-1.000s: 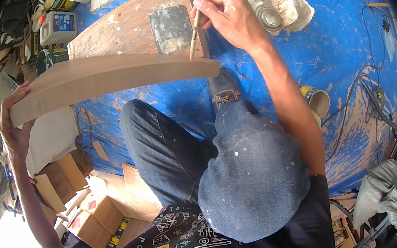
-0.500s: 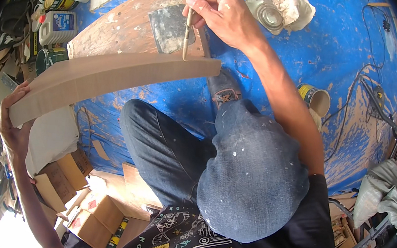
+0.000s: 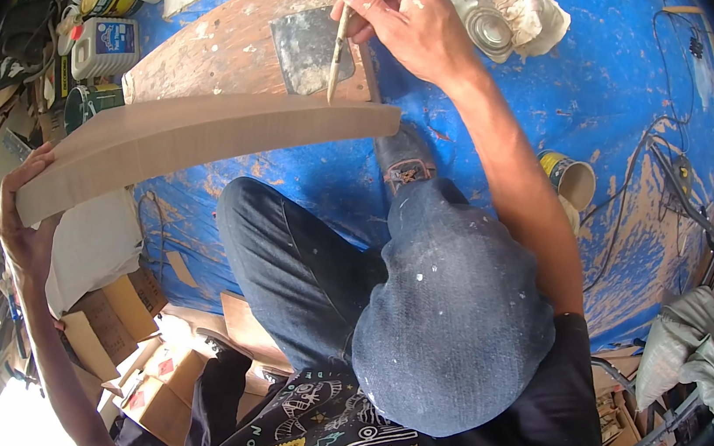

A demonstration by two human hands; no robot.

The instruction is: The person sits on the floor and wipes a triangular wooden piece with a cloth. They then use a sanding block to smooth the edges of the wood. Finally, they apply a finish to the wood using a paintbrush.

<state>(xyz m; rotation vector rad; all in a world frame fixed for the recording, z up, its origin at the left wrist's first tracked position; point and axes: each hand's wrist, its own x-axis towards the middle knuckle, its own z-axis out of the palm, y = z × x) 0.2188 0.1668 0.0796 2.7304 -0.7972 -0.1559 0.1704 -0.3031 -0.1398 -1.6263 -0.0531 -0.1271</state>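
My left hand (image 3: 25, 225) is closed round the left end of a long brown wooden board (image 3: 199, 139), thumb below and fingers over its edge. The board runs across in front of my knees, bowed by the lens, its far end beside my shoe. In my right hand (image 3: 402, 21) is a thin, pale, stained stick-like tool (image 3: 338, 58), pinched between thumb and fingers. Its lower tip meets the upper edge of the board near the right end; whether it has bristles I cannot make out. Beyond lies a paint-spotted wooden panel (image 3: 209, 52) with a dark, smeared flat plate (image 3: 311, 50) on it.
Blue sheeting (image 3: 510, 117) covers the floor. Paint tubs and a white jug (image 3: 104, 50) crowd the left. A clear lid (image 3: 489, 28) lies by a crumpled cloth (image 3: 539, 19); a tub (image 3: 569, 178) lies tipped at right, near cables. Cardboard boxes (image 3: 171, 382) stand lower left.
My right hand has shifted slightly right, and the tool's tip has moved slightly up and left along the board's edge. A dark trouser leg and shoe now show by the boxes. My left hand stays put.
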